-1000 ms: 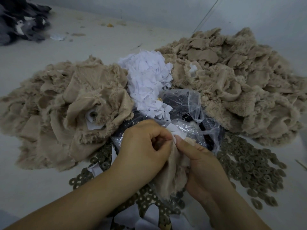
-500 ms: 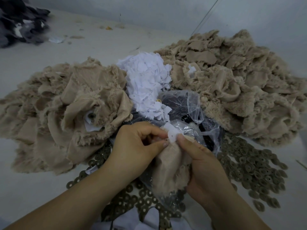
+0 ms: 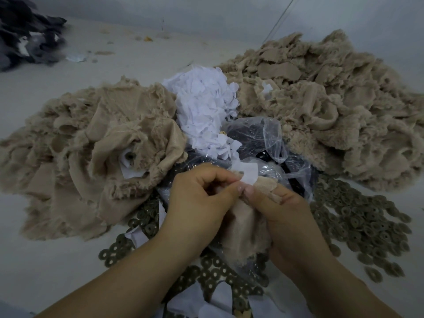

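Note:
My left hand (image 3: pixel 199 198) and my right hand (image 3: pixel 282 216) meet in the middle of the head view over a beige plush fabric piece (image 3: pixel 243 228). Both hands grip that piece, thumbs touching at its top edge. A small white paper piece (image 3: pixel 249 174) sticks up from between the fingertips of my left hand. The fabric hangs down between my palms, with its lower edge frayed.
Beige plush heaps lie left (image 3: pixel 91 161) and right (image 3: pixel 332 115). A white paper-scrap pile (image 3: pixel 204 111) sits between them, behind a clear plastic bag (image 3: pixel 263 143) of dark parts. Olive felt rings (image 3: pixel 358 226) spread right and below. Dark fabric (image 3: pixel 25 33) lies far left.
The white paper piece has come further up from the fabric's top edge and shows larger. My hands stayed in place, thumbs pressed closer together.

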A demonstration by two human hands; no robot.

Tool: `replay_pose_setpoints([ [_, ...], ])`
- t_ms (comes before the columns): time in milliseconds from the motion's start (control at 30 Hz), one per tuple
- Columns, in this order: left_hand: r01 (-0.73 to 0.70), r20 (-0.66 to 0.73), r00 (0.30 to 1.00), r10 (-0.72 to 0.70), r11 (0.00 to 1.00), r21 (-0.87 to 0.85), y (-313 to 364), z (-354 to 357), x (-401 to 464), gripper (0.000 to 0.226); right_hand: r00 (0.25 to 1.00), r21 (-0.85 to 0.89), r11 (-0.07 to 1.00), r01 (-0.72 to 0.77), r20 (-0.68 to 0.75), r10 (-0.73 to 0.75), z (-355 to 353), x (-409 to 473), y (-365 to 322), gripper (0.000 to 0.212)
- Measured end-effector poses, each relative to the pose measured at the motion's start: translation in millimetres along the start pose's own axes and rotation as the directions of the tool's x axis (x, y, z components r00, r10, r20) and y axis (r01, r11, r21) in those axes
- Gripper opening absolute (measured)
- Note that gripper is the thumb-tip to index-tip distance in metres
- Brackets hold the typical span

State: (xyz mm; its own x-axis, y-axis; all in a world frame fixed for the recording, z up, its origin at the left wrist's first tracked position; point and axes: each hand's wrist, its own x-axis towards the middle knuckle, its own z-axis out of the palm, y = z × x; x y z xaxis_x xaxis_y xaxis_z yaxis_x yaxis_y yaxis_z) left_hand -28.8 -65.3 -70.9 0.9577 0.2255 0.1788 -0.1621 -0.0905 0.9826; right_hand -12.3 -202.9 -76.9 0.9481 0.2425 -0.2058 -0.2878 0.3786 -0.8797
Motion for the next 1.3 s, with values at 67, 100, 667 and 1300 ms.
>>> replay_pose_setpoints([
  [67, 0.062, 0.01, 0.998, -0.061, 0.996, -0.07, -3, -2, -1, 0.015, 0.999, 0.024, 1.0, -0.016, 0.04, 0.015, 0, 1, 0, 0.03],
  [100, 0.083, 0.017, 0.997, -0.082, 0.991, -0.104, -4, -3, -1, 0.015, 0.999, 0.025, 0.999, -0.028, 0.047, 0.027, -1, 2, 0, 0.029],
  [667, 0.069, 0.083, 0.994, -0.066, 0.997, -0.033, -4, -4, 9, 0.02, 0.99, -0.171, 0.98, 0.1, -0.08, -0.115, -6, 6, 2, 0.023],
  [1300, -0.098, 0.09, 0.991, 0.097, 0.995, 0.002, -12, -6, 14, 0.006, 0.937, -0.377, 0.91, 0.174, -0.221, -0.27, -3, 12, 2, 0.074],
])
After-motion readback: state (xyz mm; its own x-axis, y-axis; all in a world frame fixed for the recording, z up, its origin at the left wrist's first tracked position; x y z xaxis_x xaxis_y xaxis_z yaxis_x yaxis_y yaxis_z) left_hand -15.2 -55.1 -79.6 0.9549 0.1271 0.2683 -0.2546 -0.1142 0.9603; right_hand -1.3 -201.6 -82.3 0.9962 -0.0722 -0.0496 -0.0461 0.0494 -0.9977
